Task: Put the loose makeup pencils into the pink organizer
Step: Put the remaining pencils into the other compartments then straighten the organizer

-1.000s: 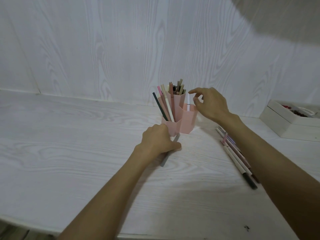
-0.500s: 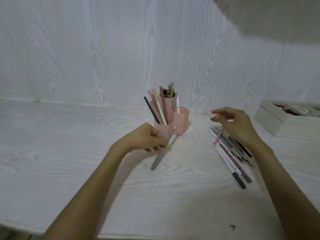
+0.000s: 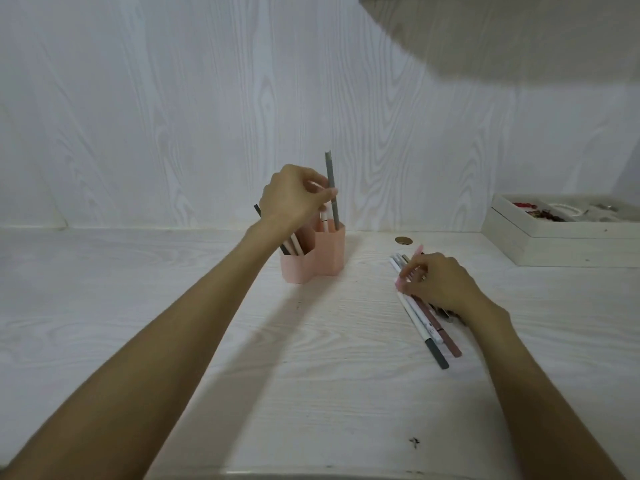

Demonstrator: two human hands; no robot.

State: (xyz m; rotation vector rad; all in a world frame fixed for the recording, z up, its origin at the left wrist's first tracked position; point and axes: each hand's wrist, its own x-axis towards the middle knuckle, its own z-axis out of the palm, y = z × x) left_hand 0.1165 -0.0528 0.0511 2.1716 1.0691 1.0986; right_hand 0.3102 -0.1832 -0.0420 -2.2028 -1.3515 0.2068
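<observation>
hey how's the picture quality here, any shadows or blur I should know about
Head view: soft, even light, no glare; a dim overhang darkens the top right; the left arm casts a faint shadow on the table; wide-angle bending at the edges; the box contents are too small to make out.

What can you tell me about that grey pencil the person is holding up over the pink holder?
The grey pencil is a slim, matte stick, uniform grey along its length. It stands nearly upright, its top well above the left hand, whose fingertips pinch it near the middle. Its lower end dips into the right rear compartment of the pink organizer; whether it touches the bottom is hidden.
</observation>
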